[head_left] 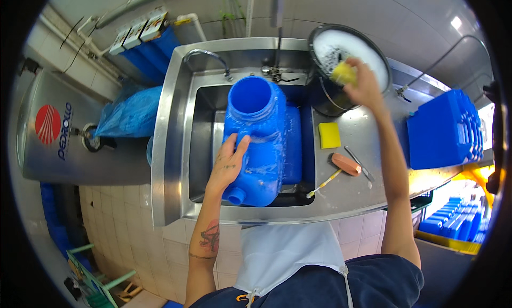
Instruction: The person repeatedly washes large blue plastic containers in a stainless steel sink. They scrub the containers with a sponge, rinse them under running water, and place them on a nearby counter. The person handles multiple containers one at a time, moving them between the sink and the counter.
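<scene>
A blue plastic jug (264, 169) with a wide round mouth and a small spout leans in the steel sink (160, 174). My left hand (228, 161) is closed on its side, near the handle. Behind it in the basin lies a second blue container (293, 148), partly hidden. My right hand (365, 86) grips a yellow sponge (344, 73) over the rim of a black bucket (326, 97) full of white suds (368, 49). Another yellow sponge (329, 135) lies flat on the counter, beside an orange-backed brush (346, 164), a toothbrush (324, 183) and a thin metal tool (359, 163).
A curved tap (208, 55) and a valve (274, 73) stand behind the basin. More blue jugs (445, 129) occupy the counter's right end, with a thin bent pipe (426, 68) behind. At left are a steel tank (122, 158) and a blue plastic bag (133, 113).
</scene>
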Motion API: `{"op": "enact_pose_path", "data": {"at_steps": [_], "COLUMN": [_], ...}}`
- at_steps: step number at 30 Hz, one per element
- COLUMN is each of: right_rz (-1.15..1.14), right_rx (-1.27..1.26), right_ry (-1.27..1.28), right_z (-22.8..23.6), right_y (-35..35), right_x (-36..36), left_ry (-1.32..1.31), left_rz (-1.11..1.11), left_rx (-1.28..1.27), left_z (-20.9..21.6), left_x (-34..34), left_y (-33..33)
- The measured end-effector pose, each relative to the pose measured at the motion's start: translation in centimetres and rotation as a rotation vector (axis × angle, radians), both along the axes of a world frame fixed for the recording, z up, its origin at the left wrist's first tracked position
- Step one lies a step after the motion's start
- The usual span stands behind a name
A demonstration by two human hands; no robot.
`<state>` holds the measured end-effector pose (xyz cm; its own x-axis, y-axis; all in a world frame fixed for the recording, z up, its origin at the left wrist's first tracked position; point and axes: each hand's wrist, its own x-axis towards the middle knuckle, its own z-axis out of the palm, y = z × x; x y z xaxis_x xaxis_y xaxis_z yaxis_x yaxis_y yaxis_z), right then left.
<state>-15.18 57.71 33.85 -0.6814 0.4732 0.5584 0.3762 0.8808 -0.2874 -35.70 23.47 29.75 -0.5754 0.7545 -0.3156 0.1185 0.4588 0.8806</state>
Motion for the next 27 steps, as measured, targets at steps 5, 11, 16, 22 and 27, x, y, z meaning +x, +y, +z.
{"op": "enact_pose_path", "data": {"at_steps": [5,11,16,22,27], "right_rz": [0.113,0.207,0.835,0.924,0.96], "right_rx": [-0.689,-1.126,-0.248,-0.373,-0.273], "right_ry": [-0.753,0.257,-0.143,-0.306,-0.114], "right_z": [-10.5,0.9,-0.7,-2.5,-3.5], "right_y": [17.9,0.9,-17.7,-20.8,-21.5], "right_x": [6.0,1.1,-5.1,-5.0,-5.0], "left_ry": [-0.421,-0.674,-0.729,-0.883,-0.871], "left_rz": [-0.037,-0.122,-0.123,-0.094,-0.083], "left_rx": [0.213,0.213,0.165,0.281,0.253], "left_z": [-0.7,-1.3,0.4,-0.7,0.3], "left_x": [-0.6,-2.0,0.1,-0.5,0.5], "left_y": [0.9,0.1,2.3,1.2,0.8]}}
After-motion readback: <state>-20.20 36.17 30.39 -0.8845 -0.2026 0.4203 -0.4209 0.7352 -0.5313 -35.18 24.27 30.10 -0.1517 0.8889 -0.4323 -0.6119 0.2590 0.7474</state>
